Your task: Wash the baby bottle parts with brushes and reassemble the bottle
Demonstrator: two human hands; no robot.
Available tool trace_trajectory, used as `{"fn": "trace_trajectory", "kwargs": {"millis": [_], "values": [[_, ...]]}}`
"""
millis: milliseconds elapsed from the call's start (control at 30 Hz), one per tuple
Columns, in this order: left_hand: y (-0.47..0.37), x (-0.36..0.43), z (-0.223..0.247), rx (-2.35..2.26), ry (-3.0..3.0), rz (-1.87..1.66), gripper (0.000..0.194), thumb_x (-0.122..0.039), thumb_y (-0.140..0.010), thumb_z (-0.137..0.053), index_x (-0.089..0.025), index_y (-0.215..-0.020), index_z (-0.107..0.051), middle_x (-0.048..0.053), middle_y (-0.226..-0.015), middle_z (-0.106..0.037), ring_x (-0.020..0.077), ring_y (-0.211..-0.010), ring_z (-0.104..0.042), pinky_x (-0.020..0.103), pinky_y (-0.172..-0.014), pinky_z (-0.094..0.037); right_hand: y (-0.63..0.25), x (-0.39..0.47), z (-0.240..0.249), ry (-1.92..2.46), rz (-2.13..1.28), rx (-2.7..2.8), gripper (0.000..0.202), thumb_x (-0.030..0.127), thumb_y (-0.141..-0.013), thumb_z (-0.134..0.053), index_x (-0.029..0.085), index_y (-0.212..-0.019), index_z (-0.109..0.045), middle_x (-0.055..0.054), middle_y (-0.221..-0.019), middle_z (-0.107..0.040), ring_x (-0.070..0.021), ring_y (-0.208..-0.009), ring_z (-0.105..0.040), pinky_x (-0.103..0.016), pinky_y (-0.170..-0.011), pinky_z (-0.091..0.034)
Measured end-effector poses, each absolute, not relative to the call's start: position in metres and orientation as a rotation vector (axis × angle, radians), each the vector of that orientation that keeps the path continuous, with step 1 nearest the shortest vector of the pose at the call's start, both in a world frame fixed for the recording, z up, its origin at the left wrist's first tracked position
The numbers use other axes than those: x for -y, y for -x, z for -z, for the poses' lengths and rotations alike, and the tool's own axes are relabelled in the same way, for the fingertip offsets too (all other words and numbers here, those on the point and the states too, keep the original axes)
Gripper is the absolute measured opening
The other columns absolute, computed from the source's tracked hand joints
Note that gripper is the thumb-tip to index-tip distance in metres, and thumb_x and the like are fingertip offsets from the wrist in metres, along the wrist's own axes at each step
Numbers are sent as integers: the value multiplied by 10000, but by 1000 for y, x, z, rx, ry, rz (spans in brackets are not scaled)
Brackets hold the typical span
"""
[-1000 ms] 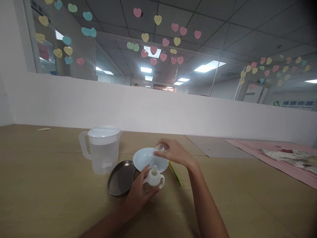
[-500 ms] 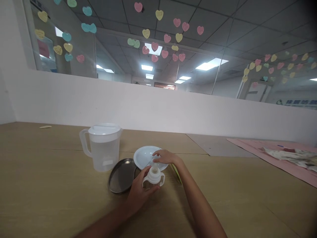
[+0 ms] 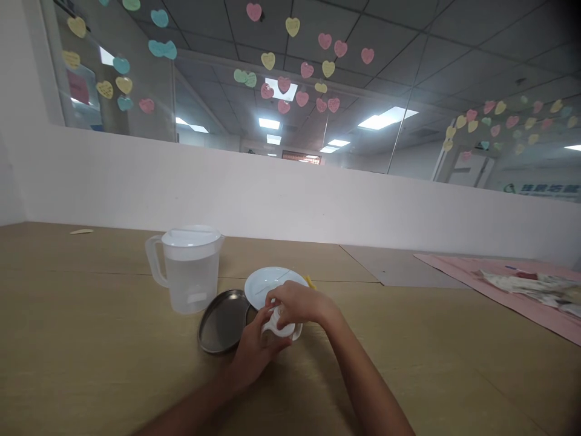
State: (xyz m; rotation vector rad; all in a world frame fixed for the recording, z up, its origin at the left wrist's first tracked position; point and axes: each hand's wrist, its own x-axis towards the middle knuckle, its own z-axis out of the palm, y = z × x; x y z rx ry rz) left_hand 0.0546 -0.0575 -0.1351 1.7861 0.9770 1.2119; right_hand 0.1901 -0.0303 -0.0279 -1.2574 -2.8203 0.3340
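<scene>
Low over the table, a baby bottle [image 3: 285, 330] with a white collar and side handles sits in my left hand [image 3: 255, 350], whose fingers wrap its left side and underside. From above, my right hand [image 3: 298, 301] curls its fingers round the bottle's top, hiding the teat and most of the collar. Just behind the hands lies a white plate [image 3: 259, 283] with a thin, clear item on it, too faint to name. A round metal tray [image 3: 222, 324] lies left of the bottle.
A clear lidded pitcher [image 3: 193, 281] holding liquid stands at the left behind the tray. A yellow strip [image 3: 310, 282] shows past the plate's right edge. On the far right, a pink cloth [image 3: 458, 272] carries crumpled whitish fabric [image 3: 521, 286]. A white wall [image 3: 281, 194] borders the table's back.
My right hand has come down from over the plate onto the bottle's top and closed round it. My left hand keeps its hold on the bottle.
</scene>
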Motion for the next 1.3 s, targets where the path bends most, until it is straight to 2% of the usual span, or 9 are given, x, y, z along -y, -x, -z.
{"fn": "trace_trajectory", "kwargs": {"millis": [100, 233, 367, 500, 600, 700, 933, 1067, 1300], "values": [[-54, 58, 136, -955, -1789, -1192, 581, -407, -687, -641, -202, -1199, -459, 63, -1153, -583, 241, -1055, -532, 344, -889, -432, -199, 25, 23, 951, -632, 2897, 510, 28, -564, -611, 235, -1029, -621, 14, -948, -665, -141, -920, -577, -186, -703, -412], [-54, 58, 138, -981, -1820, -1183, 644, -414, -681, -644, -228, -1251, -410, 66, -1222, -533, 242, -1097, -503, 350, -904, -421, -205, 23, 17, 870, -961, 2726, 480, 191, -629, -663, 274, -1095, -583, 26, -974, -662, -130, -899, -588, -187, -702, -423], [-55, 58, 138, -1010, -1841, -1150, 638, -432, -684, -634, -215, -1243, -415, 68, -1155, -578, 234, -1039, -539, 334, -873, -432, -204, 26, 16, 1242, -590, 2515, 230, 385, -659, -656, 185, -771, -654, -7, -759, -650, -126, -677, -566, -197, -538, -376], [-55, 59, 140, -1029, -1896, -1198, 613, -438, -692, -625, -209, -1227, -433, 69, -1144, -583, 241, -1032, -538, 337, -864, -431, -203, 32, 15, 1407, -321, 2497, 195, 297, -657, -651, 156, -542, -581, 11, -563, -558, -91, -532, -467, -202, -472, -293], [-54, 57, 142, -1096, -1985, -1225, 598, -447, -699, -616, -204, -1218, -446, 90, -1187, -544, 258, -1076, -499, 370, -907, -399, -208, 32, 14, 1235, -364, 2548, 40, 131, -652, -604, 164, -641, -624, 7, -673, -599, -97, -615, -507, -191, -529, -341], [-52, 53, 135, -1207, -2097, -1281, 719, -476, -640, -660, -204, -1256, -409, 115, -1233, -491, 295, -1130, -434, 422, -949, -347, -216, 32, 10, 1067, -350, 2507, 196, 61, -657, -558, 178, -787, -646, -8, -803, -626, -120, -735, -547, -214, -645, -401], [-65, 32, 74, -1094, -2265, -1370, 440, -441, -808, -482, -236, -1197, -476, 65, -1209, -517, 235, -1119, -442, 371, -971, -316, -231, 48, -10, 873, -265, 2106, 226, 121, -726, -527, 199, -914, -624, -24, -906, -636, -136, -806, -574, -283, -753, -462], [-81, 23, 51, -957, -2151, -1498, 581, -420, -798, -517, -205, -1309, -341, 61, -1242, -506, 205, -1099, -476, 308, -930, -358, -238, 52, -16, 847, -175, 1839, 171, 184, -736, -543, 208, -881, -629, -20, -894, -630, -126, -755, -584, -273, -702, -496], [-78, -1, 51, -898, -2255, -1286, 345, -401, -852, -399, -178, -803, -657, 16, -862, -678, 169, -829, -592, 241, -757, -414, -262, 36, -14, 880, -121, 1553, 176, 284, -714, -571, 192, -849, -636, -38, -867, -614, -141, -772, -577, -269, -650, -508]]}}
